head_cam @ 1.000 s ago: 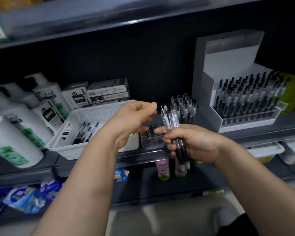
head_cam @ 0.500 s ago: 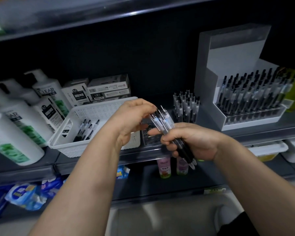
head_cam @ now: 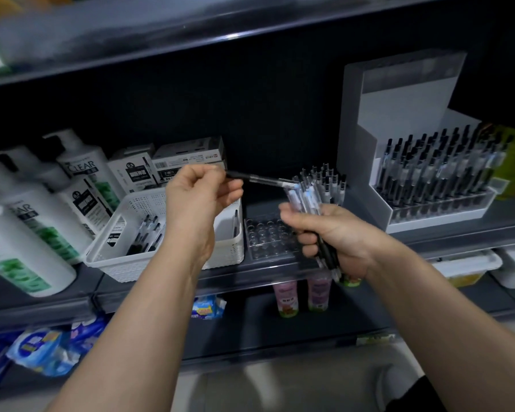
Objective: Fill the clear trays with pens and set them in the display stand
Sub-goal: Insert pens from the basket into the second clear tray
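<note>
My right hand (head_cam: 333,236) grips a bundle of pens (head_cam: 305,197) held upright in front of the shelf. My left hand (head_cam: 199,197) pinches a single black pen (head_cam: 259,179) held level, its tip touching the top of the bundle. Below both hands a clear tray (head_cam: 268,236) with empty round holes lies on the shelf. Behind it stands a second clear tray of upright pens (head_cam: 324,181). At the right, the white display stand (head_cam: 366,162) holds a filled tray of pens (head_cam: 437,179).
A white perforated basket (head_cam: 125,257) with several loose pens sits left of the empty tray. White shampoo bottles (head_cam: 42,209) and pen boxes (head_cam: 167,162) fill the left of the shelf. Small bottles (head_cam: 286,295) and blue packets (head_cam: 42,349) sit on the lower shelf.
My left hand has closed on one pen and drawn it sideways out of the bundle, to the left. The right hand has tilted the bundle more upright.
</note>
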